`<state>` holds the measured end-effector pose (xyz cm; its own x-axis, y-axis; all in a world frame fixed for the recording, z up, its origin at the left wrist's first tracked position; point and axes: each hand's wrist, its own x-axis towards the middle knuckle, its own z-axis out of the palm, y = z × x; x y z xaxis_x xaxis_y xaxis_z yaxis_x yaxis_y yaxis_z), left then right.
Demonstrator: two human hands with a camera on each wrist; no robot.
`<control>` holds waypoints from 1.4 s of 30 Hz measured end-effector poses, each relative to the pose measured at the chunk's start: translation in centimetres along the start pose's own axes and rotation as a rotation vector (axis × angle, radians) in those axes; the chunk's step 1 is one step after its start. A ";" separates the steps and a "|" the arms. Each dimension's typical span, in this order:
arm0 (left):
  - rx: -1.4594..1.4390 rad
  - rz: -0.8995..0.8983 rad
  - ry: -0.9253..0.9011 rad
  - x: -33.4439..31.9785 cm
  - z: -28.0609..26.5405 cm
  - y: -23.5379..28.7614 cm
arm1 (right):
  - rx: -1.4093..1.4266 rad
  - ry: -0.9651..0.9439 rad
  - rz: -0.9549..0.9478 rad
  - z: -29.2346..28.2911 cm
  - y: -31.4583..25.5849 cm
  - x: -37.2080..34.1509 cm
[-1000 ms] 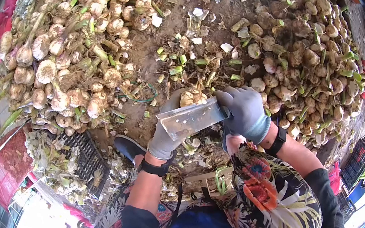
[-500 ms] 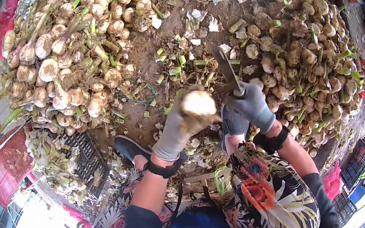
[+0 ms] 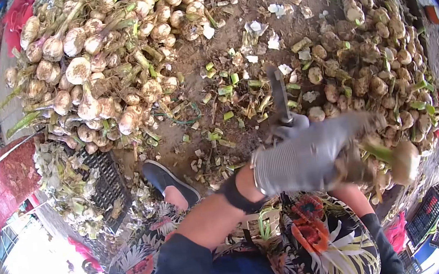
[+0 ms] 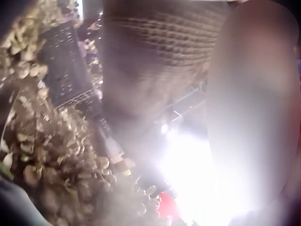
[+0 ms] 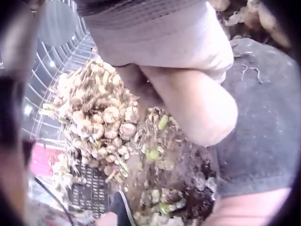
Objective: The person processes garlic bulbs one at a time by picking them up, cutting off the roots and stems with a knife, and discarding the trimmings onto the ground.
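One blurred garlic bulb: low over the near edge of the right-hand heap, a bulb (image 3: 405, 163) with its green stem (image 3: 379, 150) slanting back toward the left glove; whether it touches the glove, I cannot tell.
Left hand: the left hand (image 3: 308, 156), gloved in grey, reaches across the body to the person's right, fingers smeared by motion; spread or pinching, I cannot tell, and the left wrist view is blurred too.
Right hand: partly hidden beyond the left glove, the right hand (image 3: 296, 125) grips the knife.
Knife: seen nearly edge-on, the knife (image 3: 278, 93) points away from the person, its tip over the scraps between the heaps.
Right heap: the garlic heap (image 3: 377, 85) runs along the right side, its near edge beneath the left hand.
Middle strip: the earth floor (image 3: 192, 54) makes a lane between heaps, littered with cut stems and skins, widest toward the far end.
Left heap: the stemmed garlic (image 3: 78, 71) ends well apart from both hands.
Near left: a black crate (image 3: 107, 190) beside a dark shoe (image 3: 167, 180).
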<state>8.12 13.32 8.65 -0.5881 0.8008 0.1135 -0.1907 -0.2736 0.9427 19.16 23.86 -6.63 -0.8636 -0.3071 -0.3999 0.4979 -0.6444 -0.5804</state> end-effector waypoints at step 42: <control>0.147 -0.350 0.752 -10.7 -5.5 -4.2 | -0.113 0.302 0.072 8.0 -4.7 5.3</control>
<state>10.91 2.96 1.79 -0.8909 0.2440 -0.3831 -0.3858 0.0386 0.9218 11.60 19.65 -0.42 -0.7716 -0.1171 -0.6253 0.5773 -0.5417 -0.6109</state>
